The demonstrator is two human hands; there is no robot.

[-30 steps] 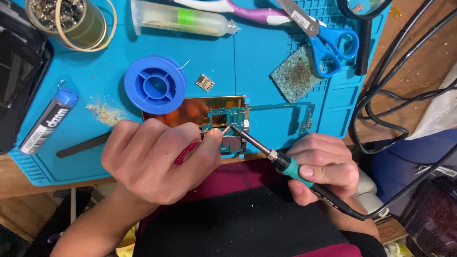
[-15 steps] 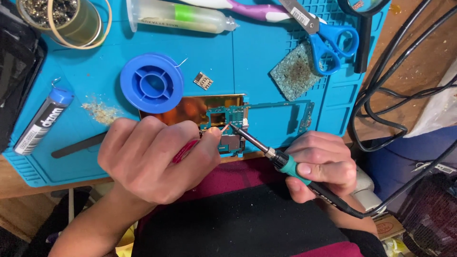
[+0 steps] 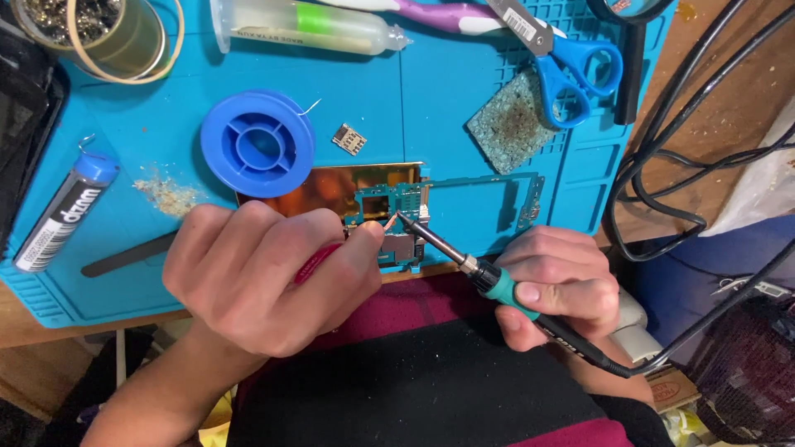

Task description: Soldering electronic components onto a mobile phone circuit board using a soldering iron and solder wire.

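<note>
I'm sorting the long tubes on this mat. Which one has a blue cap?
The dark tube at the mat's left edge has the blue cap with a small ring. The clear syringe along the top holds green contents and has none.

Blue mat [image 3: 447, 116], spool [image 3: 257, 143], scissors [image 3: 571, 62], circuit board [image 3: 431, 217], perhaps sponge [image 3: 513, 120]

Wooden tabletop [image 3: 712, 116] of warm brown, under even indoor light. Laid over its left part, a bright blue silicone work mat [image 3: 447, 99] with a gridded corner. Right of that mat, looping black cables [image 3: 662, 207]. Below the mat's left edge, pale wooden floor [image 3: 33, 372].
</note>
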